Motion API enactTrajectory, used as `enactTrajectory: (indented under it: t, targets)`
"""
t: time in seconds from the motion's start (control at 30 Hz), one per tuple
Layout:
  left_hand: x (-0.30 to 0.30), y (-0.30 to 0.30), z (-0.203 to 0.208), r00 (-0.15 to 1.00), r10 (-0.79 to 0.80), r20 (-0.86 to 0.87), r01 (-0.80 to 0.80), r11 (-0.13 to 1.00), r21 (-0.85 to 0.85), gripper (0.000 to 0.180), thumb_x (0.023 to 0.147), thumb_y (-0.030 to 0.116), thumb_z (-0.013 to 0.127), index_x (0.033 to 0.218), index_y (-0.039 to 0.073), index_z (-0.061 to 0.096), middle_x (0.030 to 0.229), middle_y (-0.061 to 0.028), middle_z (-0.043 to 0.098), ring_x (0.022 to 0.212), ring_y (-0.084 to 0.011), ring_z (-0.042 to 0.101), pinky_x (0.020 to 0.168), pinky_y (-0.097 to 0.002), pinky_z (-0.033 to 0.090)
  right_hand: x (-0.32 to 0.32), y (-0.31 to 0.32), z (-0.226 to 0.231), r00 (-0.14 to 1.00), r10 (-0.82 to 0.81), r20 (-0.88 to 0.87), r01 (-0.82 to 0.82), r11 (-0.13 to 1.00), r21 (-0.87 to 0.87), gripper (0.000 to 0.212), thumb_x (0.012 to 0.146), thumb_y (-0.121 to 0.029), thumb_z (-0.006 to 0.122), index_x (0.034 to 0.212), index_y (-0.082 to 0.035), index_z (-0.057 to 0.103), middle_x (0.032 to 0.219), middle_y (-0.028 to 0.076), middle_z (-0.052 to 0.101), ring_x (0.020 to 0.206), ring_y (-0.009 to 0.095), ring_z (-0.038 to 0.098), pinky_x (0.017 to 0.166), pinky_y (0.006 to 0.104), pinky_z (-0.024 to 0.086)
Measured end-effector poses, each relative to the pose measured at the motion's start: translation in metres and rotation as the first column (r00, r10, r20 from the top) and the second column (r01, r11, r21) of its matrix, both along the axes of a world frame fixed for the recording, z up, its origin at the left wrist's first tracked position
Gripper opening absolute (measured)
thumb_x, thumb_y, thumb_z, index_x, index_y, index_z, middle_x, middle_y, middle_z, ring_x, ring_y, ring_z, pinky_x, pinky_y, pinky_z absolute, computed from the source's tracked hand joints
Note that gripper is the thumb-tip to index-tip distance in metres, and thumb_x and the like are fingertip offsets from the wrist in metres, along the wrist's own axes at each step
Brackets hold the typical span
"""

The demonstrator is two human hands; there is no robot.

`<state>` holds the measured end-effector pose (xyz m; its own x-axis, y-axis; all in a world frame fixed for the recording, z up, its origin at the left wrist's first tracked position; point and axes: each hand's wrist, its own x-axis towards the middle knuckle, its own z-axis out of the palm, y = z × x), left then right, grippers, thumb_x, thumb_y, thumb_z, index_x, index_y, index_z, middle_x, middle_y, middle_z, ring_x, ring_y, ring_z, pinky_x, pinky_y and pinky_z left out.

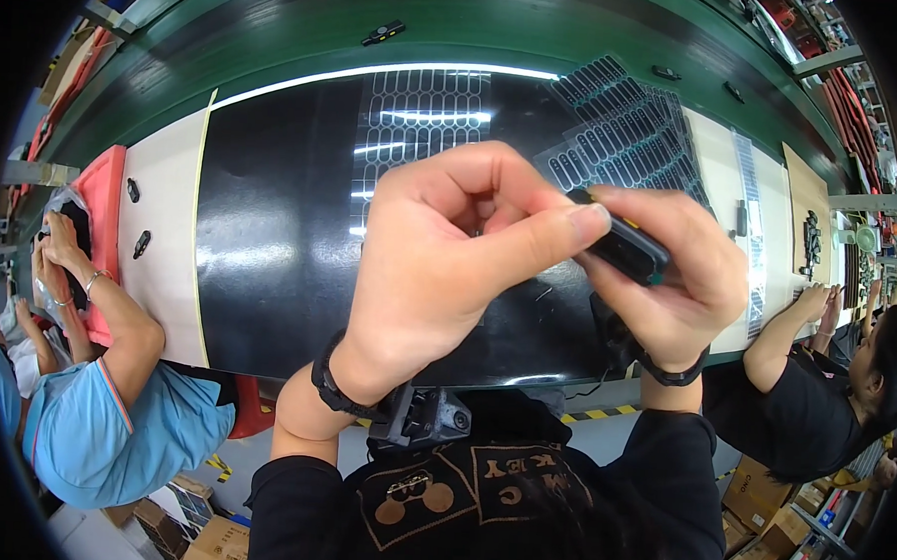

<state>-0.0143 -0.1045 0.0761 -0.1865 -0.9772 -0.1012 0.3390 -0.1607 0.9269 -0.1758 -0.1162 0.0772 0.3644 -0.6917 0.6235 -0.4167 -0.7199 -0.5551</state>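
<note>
My right hand grips a small black oblong device with rounded ends and a bit of yellow on its edge. It is held tilted above the black work mat. My left hand is closed in a pinch, thumb and forefinger meeting at the device's upper left end. Whether those fingertips hold a small piece or only the device is hidden. Behind my left hand lies a clear sheet of oval outlines. More such sheets overlap beyond my right hand.
A green conveyor belt runs along the far side, carrying a few black devices. Two more devices lie left of the mat, near a red tray. Co-workers in blue and black sit on either side.
</note>
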Motion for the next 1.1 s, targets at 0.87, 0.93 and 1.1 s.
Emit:
enactTrajectory:
  t: [0.87,0.93,1.1]
  targets:
    - [0.005,0.000,0.005,0.998,-0.054,-0.040,0.053,0.999,-0.003,0.014,0.066,0.002,0.063,0.061,0.005,0.050,0.060,0.0036,0.041,0.056,-0.0040,0.036,0.053,-0.0177,0.028,0.002,0.003,0.004,0.999,-0.001,0.039,-0.002,0.997,0.082,0.032,0.051,-0.001,0.066,0.082,0.004,0.060,0.076,0.014,0.061,0.066,0.020,0.058,0.060,0.0244,0.044]
    - [0.005,-0.002,0.002,0.999,-0.042,-0.025,0.042,0.999,-0.020,0.014,0.067,0.001,0.062,0.061,0.005,0.050,0.060,0.0036,0.042,0.056,-0.0039,0.036,0.052,-0.0177,0.028,0.003,0.002,0.004,1.000,0.008,0.013,-0.009,0.998,0.062,0.032,0.052,-0.001,0.068,0.082,0.004,0.060,0.076,0.014,0.061,0.066,0.020,0.059,0.060,0.0245,0.045]
    - [0.004,-0.002,-0.003,1.000,-0.017,0.019,0.018,0.998,-0.061,0.013,0.068,-0.001,0.061,0.062,0.004,0.051,0.059,0.0036,0.042,0.055,-0.0037,0.036,0.052,-0.0177,0.028,0.004,0.004,0.004,1.000,-0.004,-0.006,0.005,0.995,0.103,0.030,0.053,-0.001,0.069,0.081,0.004,0.060,0.077,0.014,0.061,0.066,0.019,0.059,0.060,0.0249,0.045]
